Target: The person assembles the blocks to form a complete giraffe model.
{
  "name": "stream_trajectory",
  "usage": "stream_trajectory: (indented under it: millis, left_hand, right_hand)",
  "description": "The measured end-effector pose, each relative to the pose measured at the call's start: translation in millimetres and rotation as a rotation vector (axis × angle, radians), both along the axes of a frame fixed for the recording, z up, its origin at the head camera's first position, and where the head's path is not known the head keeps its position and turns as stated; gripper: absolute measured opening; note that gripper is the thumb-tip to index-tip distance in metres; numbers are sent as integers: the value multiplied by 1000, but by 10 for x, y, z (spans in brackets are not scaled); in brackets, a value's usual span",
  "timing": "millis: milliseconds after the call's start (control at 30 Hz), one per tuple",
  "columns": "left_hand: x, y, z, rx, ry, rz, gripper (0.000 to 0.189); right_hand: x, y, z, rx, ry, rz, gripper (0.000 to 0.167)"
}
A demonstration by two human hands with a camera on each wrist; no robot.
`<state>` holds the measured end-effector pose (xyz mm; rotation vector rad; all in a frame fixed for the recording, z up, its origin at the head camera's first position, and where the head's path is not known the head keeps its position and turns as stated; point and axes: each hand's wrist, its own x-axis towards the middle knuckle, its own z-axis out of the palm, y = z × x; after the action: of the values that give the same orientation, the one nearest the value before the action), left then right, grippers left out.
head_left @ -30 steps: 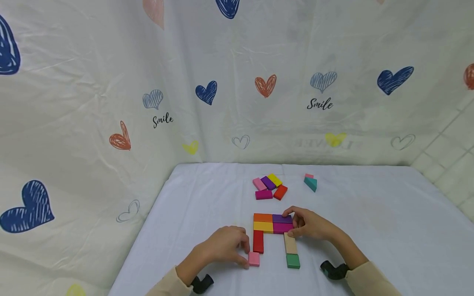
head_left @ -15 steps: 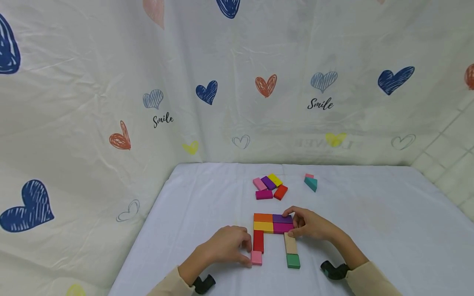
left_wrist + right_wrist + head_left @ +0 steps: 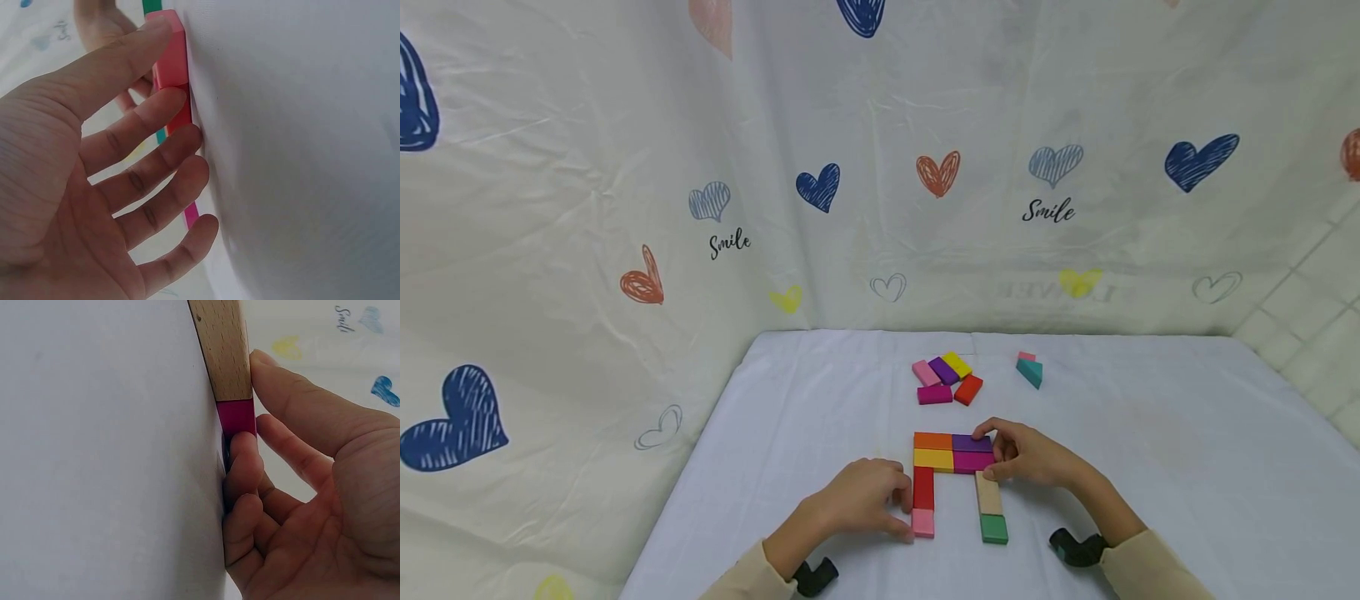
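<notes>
We see the pink block [image 3: 922, 524] flat on the worktop [image 3: 1150, 467], its far end meeting the near end of the red block [image 3: 923, 487], the two in one line. It lies just to the right of the person's left hand [image 3: 863, 497], well apart from the right hand [image 3: 1033, 454]. In the left wrist view we find the left thumb on the pink block and the index fingertip at the seam with the red one; thumb and fingers are parted, the fingers only gently bent. Beyond the red block we have the yellow block [image 3: 933, 459] and orange block [image 3: 932, 441], side by side with the magenta block [image 3: 972, 462] and purple block [image 3: 967, 443]. The right hand lies at that outer corner, its thumb on the bare wood block [image 3: 988, 495] and its index finger at the purple one; its other fingers curl against the side, and we cannot fairly tell whether they grip anything. The green block [image 3: 994, 529] meets the wood block's near end. Farther off, we see a loose cluster of five blocks [image 3: 935, 395] and, to its right, a teal triangular block [image 3: 1030, 372] near a small pink piece [image 3: 1026, 357]. Behind the worktop hangs a heart-printed cloth [image 3: 880, 233].
</notes>
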<state>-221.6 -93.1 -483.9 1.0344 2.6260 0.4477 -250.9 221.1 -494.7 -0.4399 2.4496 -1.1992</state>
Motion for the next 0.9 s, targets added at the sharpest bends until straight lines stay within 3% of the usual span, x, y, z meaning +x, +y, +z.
stream_trajectory:
  millis: [633, 900]
  left_hand:
    - [-17, -9, 12, -7, 7, -4, 28]
    - [-187, 16, 121, 81, 9, 80, 36]
  right_hand:
    - [-10, 8, -17, -1, 3, 0, 57]
    - [-5, 4, -12, -5, -1, -7, 57]
